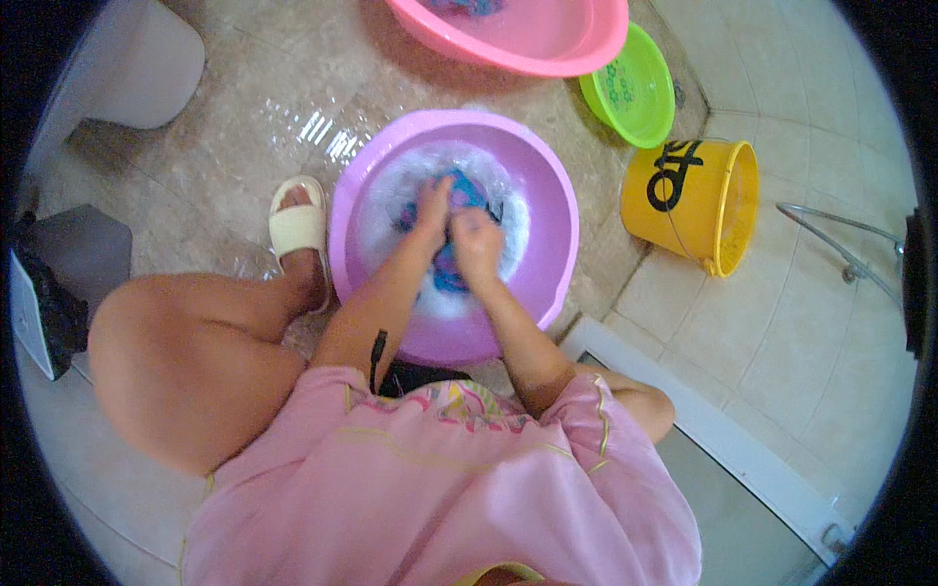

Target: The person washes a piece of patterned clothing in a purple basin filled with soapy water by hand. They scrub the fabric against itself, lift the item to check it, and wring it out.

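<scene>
A purple plastic basin [560, 220] stands on the tiled floor in front of me, with white suds and water in it. Within the suds lies a wet blue and purple cloth [448, 277]. My left hand [436, 209] and my right hand [478, 238] are close together over the middle of the basin, both on the cloth. The right one is curled into a fist with cloth bunched at its fingers. Blur hides the left fingertips, though the hand presses against the cloth.
Beyond the basin are a pink basin [506, 58] with cloth in it and a green basin [652, 95]. A yellow bucket [681, 201] stands at the right by the tiled wall. A white door [733, 469] is at the lower right, a toilet base [150, 66] at the upper left.
</scene>
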`<action>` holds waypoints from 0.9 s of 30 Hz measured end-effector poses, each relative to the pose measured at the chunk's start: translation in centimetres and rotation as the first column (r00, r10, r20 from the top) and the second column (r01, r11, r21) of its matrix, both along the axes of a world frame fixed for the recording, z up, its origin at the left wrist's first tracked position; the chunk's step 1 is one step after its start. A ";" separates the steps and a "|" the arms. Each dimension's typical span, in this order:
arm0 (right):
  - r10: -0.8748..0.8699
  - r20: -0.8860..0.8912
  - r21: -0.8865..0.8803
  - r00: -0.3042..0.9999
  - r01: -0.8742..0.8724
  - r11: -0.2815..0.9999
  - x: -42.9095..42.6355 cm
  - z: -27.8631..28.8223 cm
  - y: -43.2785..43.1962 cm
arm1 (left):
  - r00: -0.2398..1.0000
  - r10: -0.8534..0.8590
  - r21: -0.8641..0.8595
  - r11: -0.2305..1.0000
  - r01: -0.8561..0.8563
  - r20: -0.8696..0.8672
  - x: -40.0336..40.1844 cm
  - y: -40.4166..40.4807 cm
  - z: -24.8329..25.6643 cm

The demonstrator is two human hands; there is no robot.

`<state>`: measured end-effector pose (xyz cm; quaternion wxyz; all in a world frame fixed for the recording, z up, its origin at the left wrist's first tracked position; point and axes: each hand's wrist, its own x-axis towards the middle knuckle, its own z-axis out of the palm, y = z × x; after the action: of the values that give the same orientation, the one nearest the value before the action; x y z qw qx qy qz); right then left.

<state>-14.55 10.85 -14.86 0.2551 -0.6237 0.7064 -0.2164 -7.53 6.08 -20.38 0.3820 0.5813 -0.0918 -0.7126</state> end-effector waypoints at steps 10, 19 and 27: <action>-0.039 -0.230 0.200 0.972 0.087 0.976 -4.9 -4.3 -9.3 | 0.995 0.073 0.012 0.997 -0.074 0.073 3.7 -3.1 0.9; 0.504 -0.385 0.182 0.773 -0.472 0.862 -2.0 -7.0 -5.7 | 0.539 -0.123 -0.179 0.862 0.474 0.834 3.1 5.1 -4.3; -0.019 -0.016 0.077 1.000 0.021 0.997 -1.7 -5.0 -8.4 | 0.632 -0.362 0.029 0.881 0.473 0.685 6.0 -1.0 -3.8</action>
<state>-16.24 2.48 -19.84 0.2713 -0.6080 0.7224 -0.1869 -1.52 5.06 -24.16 0.1900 0.7296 -0.4099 -0.5133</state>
